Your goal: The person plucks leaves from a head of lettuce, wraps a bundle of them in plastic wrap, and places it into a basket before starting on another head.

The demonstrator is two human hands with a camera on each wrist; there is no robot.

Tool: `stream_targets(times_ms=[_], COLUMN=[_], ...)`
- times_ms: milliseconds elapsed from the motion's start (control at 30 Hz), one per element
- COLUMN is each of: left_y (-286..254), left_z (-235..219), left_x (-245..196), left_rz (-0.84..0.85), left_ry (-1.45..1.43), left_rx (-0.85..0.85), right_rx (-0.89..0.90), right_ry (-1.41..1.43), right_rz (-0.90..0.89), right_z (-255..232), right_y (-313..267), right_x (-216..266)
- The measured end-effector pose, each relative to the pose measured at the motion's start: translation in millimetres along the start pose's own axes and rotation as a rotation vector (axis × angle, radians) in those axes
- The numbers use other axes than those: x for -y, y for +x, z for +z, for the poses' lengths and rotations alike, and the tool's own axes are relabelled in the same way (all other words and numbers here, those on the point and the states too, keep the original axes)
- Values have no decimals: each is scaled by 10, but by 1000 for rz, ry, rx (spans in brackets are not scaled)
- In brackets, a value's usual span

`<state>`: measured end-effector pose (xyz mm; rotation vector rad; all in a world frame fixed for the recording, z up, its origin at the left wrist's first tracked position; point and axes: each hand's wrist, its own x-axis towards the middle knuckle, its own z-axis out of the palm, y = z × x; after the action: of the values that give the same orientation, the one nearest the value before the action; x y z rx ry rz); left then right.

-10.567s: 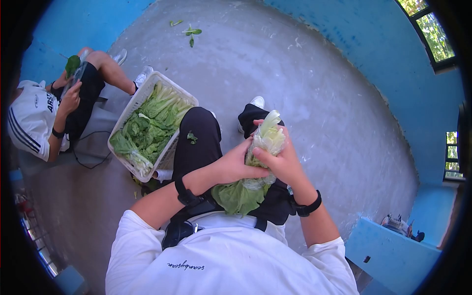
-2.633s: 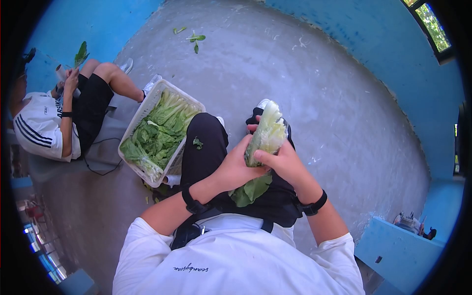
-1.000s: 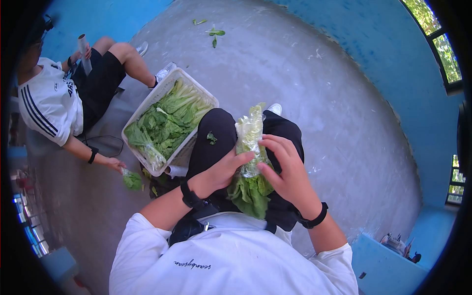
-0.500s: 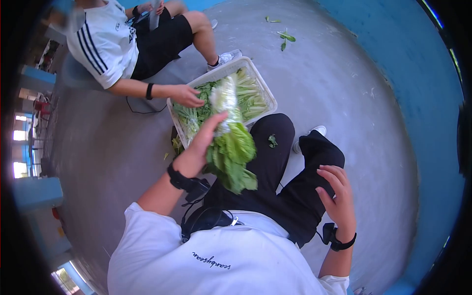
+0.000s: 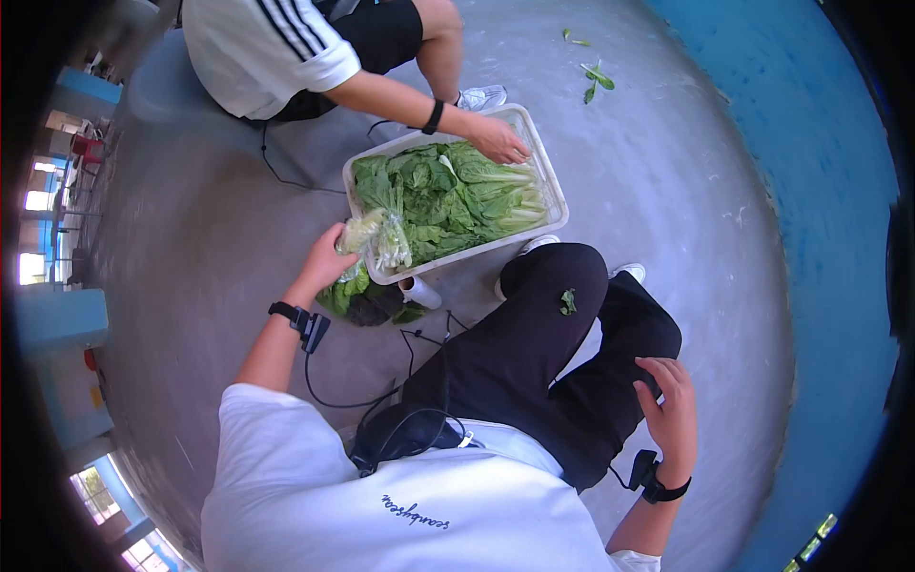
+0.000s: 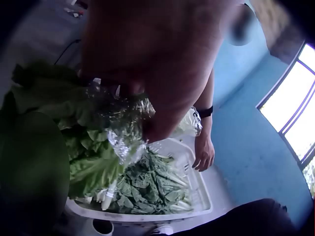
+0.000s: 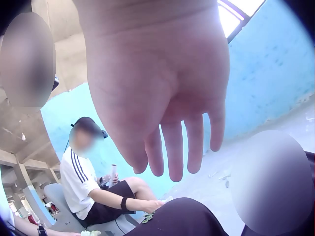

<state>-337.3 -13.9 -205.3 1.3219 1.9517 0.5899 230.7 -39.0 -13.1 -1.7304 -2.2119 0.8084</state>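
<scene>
My left hand (image 5: pixel 329 259) grips a head of leafy lettuce wrapped in clear plastic film, at the near left corner of a white crate (image 5: pixel 467 255). In the left wrist view the wrapped lettuce (image 6: pixel 96 172) hangs leaves-down beside the thumb, the film shining around its middle. Long leafy heads (image 5: pixel 429 195) fill the crate, with pale stems toward the right end. My right hand (image 5: pixel 672 410) hovers over the right thigh, fingers loose and holding nothing; its palm shows bare in the right wrist view.
Another person's hand (image 5: pixel 500 141) reaches over the crate's far right end. A white roll (image 5: pixel 419 292) and loose greens (image 5: pixel 372 303) lie beside the crate on my side. A leaf scrap (image 5: pixel 568 302) sits on my knee; more leaves (image 5: pixel 598 78) lie on the floor.
Both hands were on the wrapped lettuce; the right let go and moved right. The left carried the lettuce left to the crate's corner. The other person's hand moved right across the crate.
</scene>
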Motion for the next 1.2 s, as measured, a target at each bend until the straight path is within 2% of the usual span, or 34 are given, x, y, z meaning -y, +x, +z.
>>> stream_targets(times_ms=[67,167,300,400,500,533,667,767,800,900,933,967,1033,1067,1200], left_y=[47,203,606,757,744,709,340,-13,-58,-35,37,95,236,313,517], left_z=[-15,77,228,390,585,679,807,918,1003,1201,1234,1269,1223,1247,1327], left_x=[-49,-61,165,273,438,458,515,486,597,983,1107,1220,1134,1214,1227], left_rz=[-77,236,639,755,811,680,539,233,162,-193,-207,-234,-278,-190,-312], left_ry=[236,595,935,1125,1220,1275,1069,636,511,116,21,-41,-167,-43,-97], left_rx=[78,-59,34,291,268,377,126,-92,-213,-390,-442,-426,-390,-395,-375], right_rx=[26,53,60,68,74,80,74,87,96,124,130,135,139,140,134], right_ry=[0,57,47,38,22,15,26,35,24,-2,-5,-7,-14,-18,-43], right_rz=[40,117,193,221,216,216,230,238,218,173,165,155,149,148,154], right_z=[-1,-7,-14,-8,11,16,40,63,73,107,119,125,118,110,75], right_y=[39,83,106,118,122,143,191,271,300,349,358,367,371,368,322], right_x=[3,23,39,37,26,47,38,72,85,139,151,159,161,164,195])
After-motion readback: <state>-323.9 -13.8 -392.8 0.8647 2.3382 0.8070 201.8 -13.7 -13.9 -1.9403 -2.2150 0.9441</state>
